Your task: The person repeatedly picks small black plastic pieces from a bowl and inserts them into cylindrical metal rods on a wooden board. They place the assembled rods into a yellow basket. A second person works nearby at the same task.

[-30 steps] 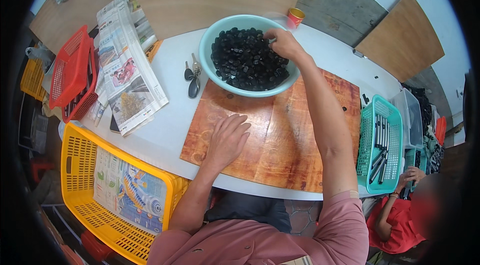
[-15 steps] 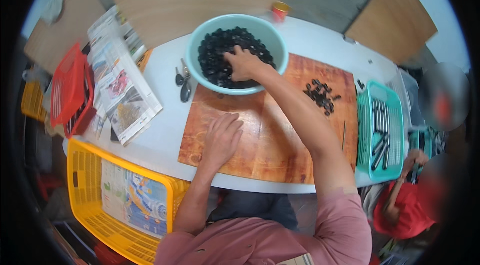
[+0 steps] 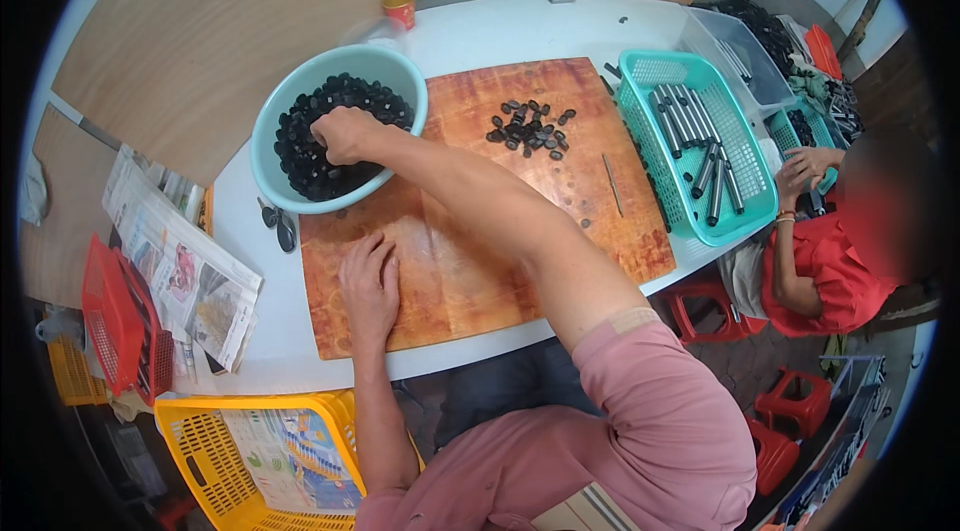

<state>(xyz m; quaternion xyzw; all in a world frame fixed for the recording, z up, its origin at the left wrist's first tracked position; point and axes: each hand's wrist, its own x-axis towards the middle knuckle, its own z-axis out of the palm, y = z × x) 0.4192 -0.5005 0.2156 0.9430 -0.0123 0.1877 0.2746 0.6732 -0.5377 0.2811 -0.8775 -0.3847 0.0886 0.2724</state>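
Note:
My right hand [image 3: 347,134] is down in a pale teal bowl [image 3: 392,69], on a heap of small black rounded pieces [image 3: 310,176]. Its fingers are curled in; the tips and anything between them are hidden. On the reddish-brown wooden board [image 3: 460,281], my left hand [image 3: 369,281] rests palm down with fingers stretched out, holding nothing. A loose cluster of similar black pieces [image 3: 530,129] lies on the board, beyond my right forearm. A thin dark rod [image 3: 612,186] lies to the right of that cluster.
A teal basket [image 3: 650,66] with black-and-silver tubes stands right of the board; a co-worker in red [image 3: 830,266] sits beyond. Keys [image 3: 286,231] lie near the bowl. Newspaper [image 3: 190,261], red baskets [image 3: 110,316] and a yellow crate [image 3: 200,471] are at left; a red tin [image 3: 400,11] stands behind.
The view has turned right, so the bowl and board appear further left. My right hand remains in the bowl, its fingers now more curled. My left hand still rests on the board.

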